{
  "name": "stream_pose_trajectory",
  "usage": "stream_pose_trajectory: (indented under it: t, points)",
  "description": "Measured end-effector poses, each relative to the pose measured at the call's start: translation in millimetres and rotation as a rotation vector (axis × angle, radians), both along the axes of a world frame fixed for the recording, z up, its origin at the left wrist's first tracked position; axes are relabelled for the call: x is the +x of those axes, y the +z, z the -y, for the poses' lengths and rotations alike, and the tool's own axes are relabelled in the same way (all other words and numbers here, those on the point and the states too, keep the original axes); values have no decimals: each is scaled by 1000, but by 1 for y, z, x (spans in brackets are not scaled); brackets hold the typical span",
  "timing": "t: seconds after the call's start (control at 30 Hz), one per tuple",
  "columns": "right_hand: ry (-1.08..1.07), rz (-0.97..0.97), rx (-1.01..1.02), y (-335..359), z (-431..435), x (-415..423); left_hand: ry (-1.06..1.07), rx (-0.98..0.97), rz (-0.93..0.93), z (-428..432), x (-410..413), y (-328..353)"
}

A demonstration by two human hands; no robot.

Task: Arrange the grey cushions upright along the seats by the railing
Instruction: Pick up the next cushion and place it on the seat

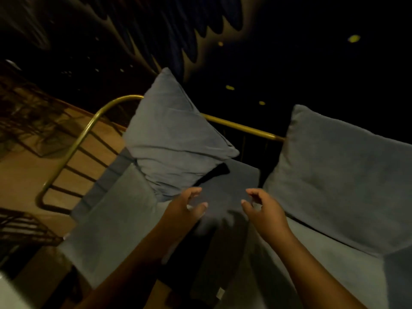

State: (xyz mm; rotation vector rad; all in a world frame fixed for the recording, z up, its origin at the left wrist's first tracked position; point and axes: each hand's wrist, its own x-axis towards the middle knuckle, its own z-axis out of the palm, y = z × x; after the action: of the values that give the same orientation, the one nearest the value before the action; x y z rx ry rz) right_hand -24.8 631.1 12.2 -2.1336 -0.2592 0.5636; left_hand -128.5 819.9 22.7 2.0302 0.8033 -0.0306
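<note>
One grey cushion (176,139) stands upright on a corner against the gold railing (240,126) at centre left. A second grey cushion (343,181) leans upright against the railing on the right. Between them lies a darker grey cushion (225,192), flat on the grey seat (116,221). My left hand (189,206) and my right hand (260,208) hover just above that flat cushion. Both have their fingers spread and curled, and neither holds anything.
The railing curves down at the left end (75,148), with dark bars under it. Beyond it is a wooden floor (24,166) with shadows. Behind the railing it is dark with a few yellow lights. A seat gap (200,264) runs below my hands.
</note>
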Motion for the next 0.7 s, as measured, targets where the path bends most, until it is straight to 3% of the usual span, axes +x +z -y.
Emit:
stream_pose_trajectory:
  t: [0.2, 0.3, 0.4, 0.5, 0.6, 0.7]
  points:
    - [18, 46, -23, -8, -119, 35, -18, -41, -9, -144, 35, -2]
    - [37, 80, -140, -20, -169, 46, -10, 34, 44, -209, 66, -10]
    - [96, 161, -293, -33, -215, 64, 32, -14, 47, -266, 105, -25]
    - [64, 222, -335, -37, -254, 102, 81, 4, 69, -307, 138, -42]
    - [59, 261, -341, -37, -290, 147, 271, -59, -37, -332, 144, -69]
    - [101, 199, -290, -34, -323, 185, 234, -69, -92, -343, 134, -108]
